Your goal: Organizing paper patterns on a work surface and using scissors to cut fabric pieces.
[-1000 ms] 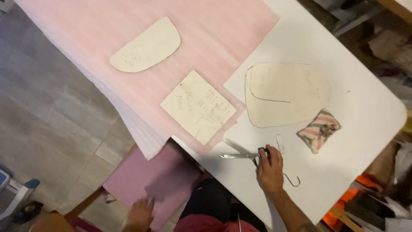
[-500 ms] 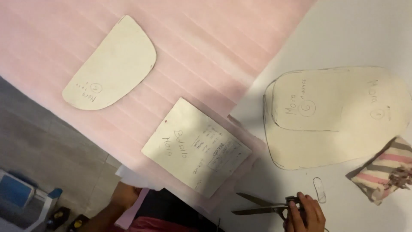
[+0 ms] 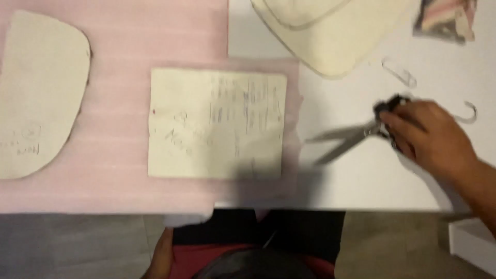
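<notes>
Right hand (image 3: 429, 139) at right of frame clenched on scissors (image 3: 356, 137) handles, blades parted. Scissors judged rigid, light, sharp-tipped: grasp by handle loops. Left hand unseen.

white table (image 3: 361, 191), grey floor (image 3: 77, 248)

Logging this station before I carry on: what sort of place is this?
Probably a sewing or pattern-cutting workbench. Cream pattern pieces lie on pink fabric spread across a white table, and the right hand grips open scissors.
</notes>
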